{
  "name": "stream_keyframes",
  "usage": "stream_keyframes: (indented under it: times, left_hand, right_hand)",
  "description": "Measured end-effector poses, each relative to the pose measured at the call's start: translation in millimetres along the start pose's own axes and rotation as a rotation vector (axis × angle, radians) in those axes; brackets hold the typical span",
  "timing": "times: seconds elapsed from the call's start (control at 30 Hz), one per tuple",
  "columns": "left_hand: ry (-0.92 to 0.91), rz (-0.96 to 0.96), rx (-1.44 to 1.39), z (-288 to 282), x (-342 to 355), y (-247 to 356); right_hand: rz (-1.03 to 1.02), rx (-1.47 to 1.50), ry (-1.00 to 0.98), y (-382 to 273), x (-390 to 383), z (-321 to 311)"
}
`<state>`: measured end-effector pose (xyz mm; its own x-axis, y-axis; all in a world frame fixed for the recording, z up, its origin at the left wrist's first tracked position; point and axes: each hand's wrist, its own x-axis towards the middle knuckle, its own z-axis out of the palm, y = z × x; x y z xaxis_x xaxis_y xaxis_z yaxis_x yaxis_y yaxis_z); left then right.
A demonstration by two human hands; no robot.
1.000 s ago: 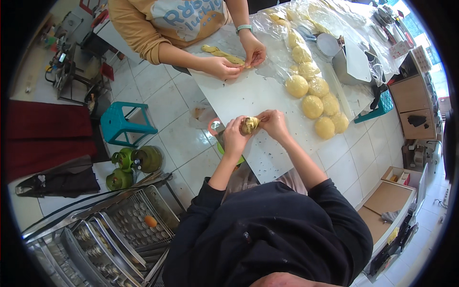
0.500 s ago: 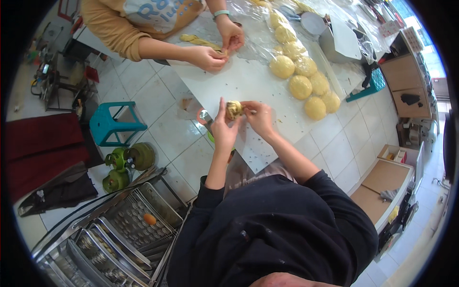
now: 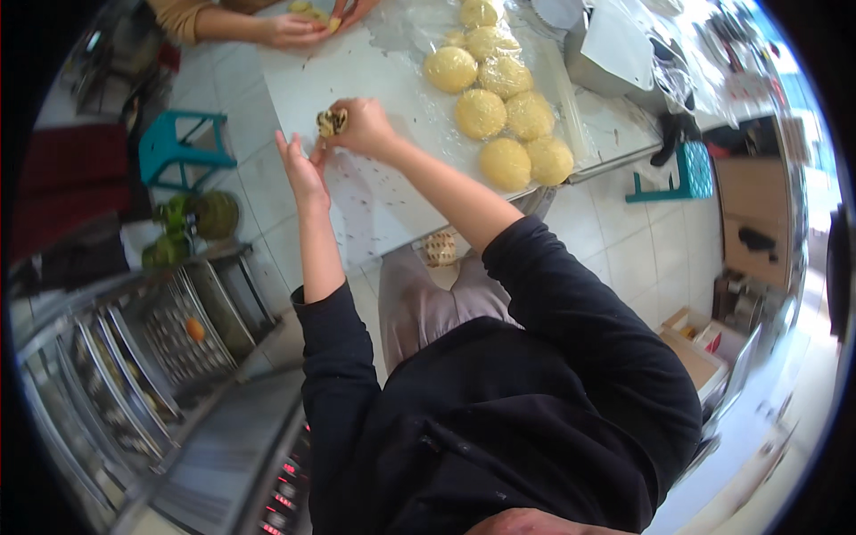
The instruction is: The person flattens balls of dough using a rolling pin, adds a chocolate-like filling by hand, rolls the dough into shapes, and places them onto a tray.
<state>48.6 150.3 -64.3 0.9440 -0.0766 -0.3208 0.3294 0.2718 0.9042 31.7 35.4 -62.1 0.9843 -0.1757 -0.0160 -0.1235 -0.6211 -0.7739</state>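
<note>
My right hand grips a twisted piece of dough with dark filling, above the white work surface. My left hand is just below it, its fingers stretched out and apart. Several round yellow dough balls lie under clear plastic film to the right. At the upper left, a co-worker's hands handle pale dough.
A teal stool and green gas cylinders stand at the left. Racks with trays fill the lower left. A grey container is on the table's right, with another stool beside it.
The view has shifted, bringing my hands higher in the picture. My left hand has opened and released the dough, which is now held in my right hand.
</note>
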Motion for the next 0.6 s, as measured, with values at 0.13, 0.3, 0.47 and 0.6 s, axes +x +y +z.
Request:
stream_keyframes:
  times: [0.13,0.3,0.47,0.6]
  left_hand:
    - [0.257,0.54,0.058,4.5,-100.2,-32.0]
    - [0.699,0.043,-0.05,-44.0,-192.5,-251.8]
    - [0.213,-0.352,-0.83,22.0,-144.8,-324.4]
    - [0.493,-0.279,-0.807,17.7,-112.8,-341.1]
  right_hand:
    - [-0.024,0.468,-0.002,44.3,-43.3,-39.2]
    - [-0.015,0.637,-0.448,61.6,-167.2,-93.4]
    - [0.276,0.671,-0.613,134.1,-253.6,-105.0]
    - [0.374,0.68,-0.508,169.7,-271.9,-73.8]
